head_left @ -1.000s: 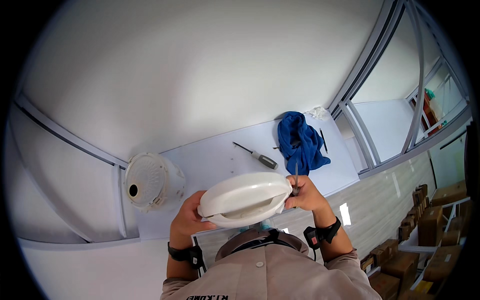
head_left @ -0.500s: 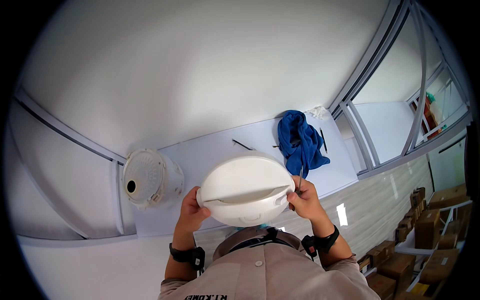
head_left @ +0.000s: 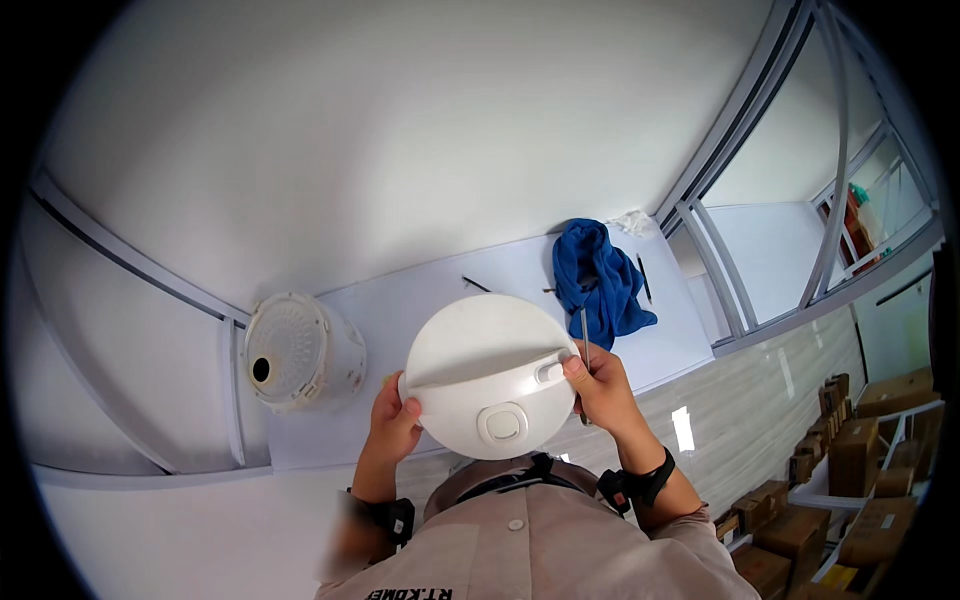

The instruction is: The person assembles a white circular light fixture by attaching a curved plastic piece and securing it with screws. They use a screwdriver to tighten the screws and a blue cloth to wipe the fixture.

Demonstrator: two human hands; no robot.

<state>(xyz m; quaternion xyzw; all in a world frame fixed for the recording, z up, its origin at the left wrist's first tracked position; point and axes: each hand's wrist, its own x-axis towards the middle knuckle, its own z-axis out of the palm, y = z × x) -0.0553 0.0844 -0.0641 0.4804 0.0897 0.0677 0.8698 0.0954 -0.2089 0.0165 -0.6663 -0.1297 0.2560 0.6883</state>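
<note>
Both my hands grip a white round appliance lid (head_left: 485, 340) in front of my chest. It has a wide curved recess across it, a rounded oval button on its near part and a small raised piece at the right. My left hand (head_left: 393, 420) is closed on its left rim, thumb on top. My right hand (head_left: 600, 390) pinches the right rim and also holds a thin metal-shafted tool (head_left: 584, 325), whose shaft points away from me. The tool's tip kind cannot be made out.
A white cylindrical appliance body (head_left: 300, 350) with a dark round hole stands at the table's left end. A blue cloth (head_left: 595, 280) lies at the right, beside a thin black tool (head_left: 645, 278) and crumpled white material (head_left: 632, 222). Another dark thin tool (head_left: 476, 285) lies behind the lid.
The lid has tilted, so its oval button now faces up in full view. The tool in my right hand has swung slightly left and stands straighter.
</note>
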